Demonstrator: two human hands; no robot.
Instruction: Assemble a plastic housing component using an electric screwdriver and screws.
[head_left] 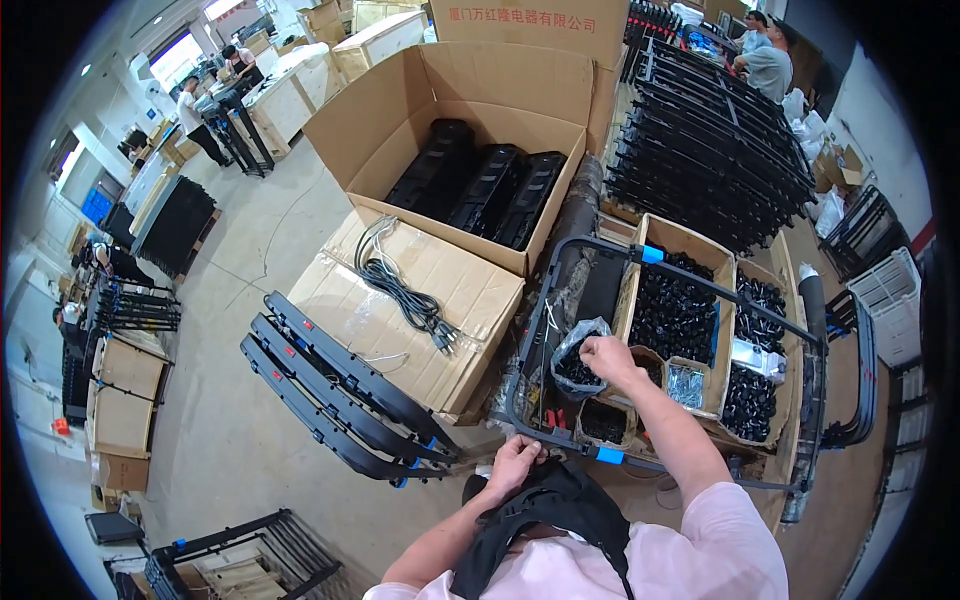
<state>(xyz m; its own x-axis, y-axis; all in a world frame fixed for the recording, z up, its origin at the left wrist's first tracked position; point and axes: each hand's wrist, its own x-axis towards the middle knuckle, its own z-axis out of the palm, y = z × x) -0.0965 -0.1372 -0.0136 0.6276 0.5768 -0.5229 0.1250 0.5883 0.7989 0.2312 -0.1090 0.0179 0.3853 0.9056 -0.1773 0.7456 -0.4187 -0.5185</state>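
In front of me a black tubular frame (722, 292) with rounded corners and blue clips lies across the parts boxes. My right hand (612, 362) reaches over it to a clear plastic bag (572, 378) of small dark parts. Its fingers are drawn together at the bag's rim, and their tips are partly hidden. My left hand (514, 464) is closed by the near left corner of the frame, thumb and fingers pinched; what they hold is too small to make out. Beside the bag are a small box of dark parts (604, 422) and a box of silvery screws (686, 384).
Bins of black plastic parts (672, 308) stand to the right. A cardboard box (365, 130) with long black mouldings is ahead. A coiled black cable (395, 290) lies on a closed carton (325, 270). Curved black panels (345, 375) stand at left, stacked frames (700, 150) far right. Several people work farther off.
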